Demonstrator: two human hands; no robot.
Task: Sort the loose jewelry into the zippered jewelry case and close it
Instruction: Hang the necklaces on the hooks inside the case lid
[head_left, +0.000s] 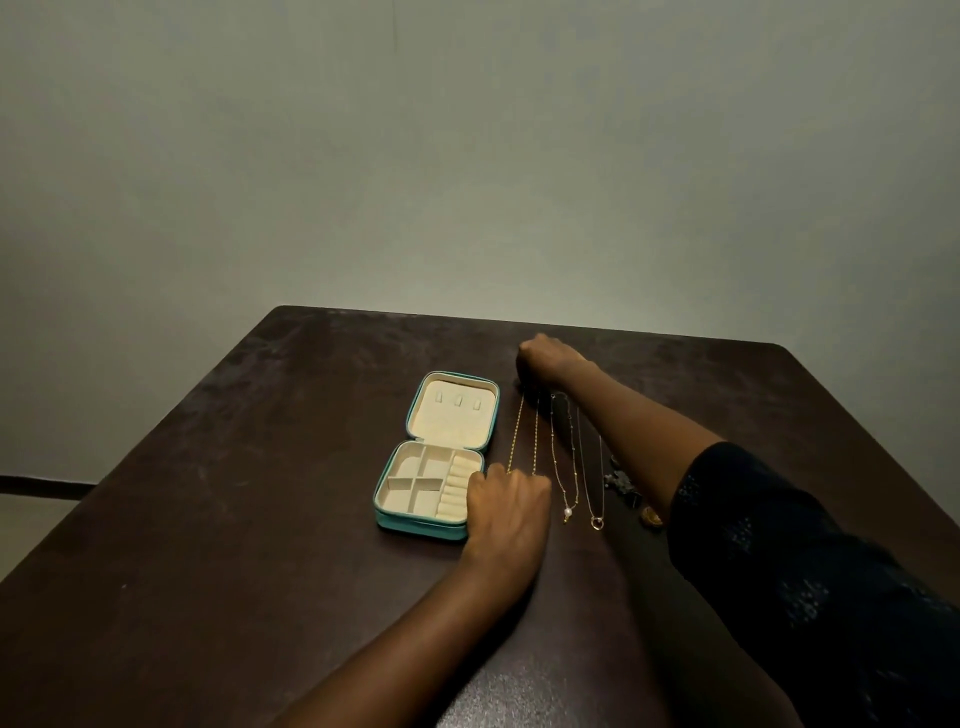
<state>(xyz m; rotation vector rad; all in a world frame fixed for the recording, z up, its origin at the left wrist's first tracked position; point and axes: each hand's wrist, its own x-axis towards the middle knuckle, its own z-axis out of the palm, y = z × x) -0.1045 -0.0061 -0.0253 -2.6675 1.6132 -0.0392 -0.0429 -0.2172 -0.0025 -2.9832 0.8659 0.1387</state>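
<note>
Both hands are on the gold chain (521, 431), which lies in two thin lines just right of the jewelry case (415, 527), in the middle of the frame. The right hand (545, 356) is curled into a fist at the far end of the chain, near the back edge of the counter (260, 519). The left hand (506, 501) is curled at the near end, right beside the case. Each hand seems to pinch its end, but the fingertips are hidden, so I cannot be sure.

I think the step now is lifting this chain and putting it in the case. To do it well, lift both ends together and keep the chain straight so it does not knot. Keep it away from the pearl necklace (567, 514) next to it, or they could tangle. Then lower it slowly and let it fold into one box.

The case lies open and flat. Its lid (457, 431) is at the back and has three little tabs with nothing on them. The front half has small square boxes on the left and soft ring rolls (454, 491) on the right. They all look empty.

More jewelry waits to the right: a necklace with a ring charm (597, 522), a dark piece (621, 483) and a small gold piece (652, 517).
</note>
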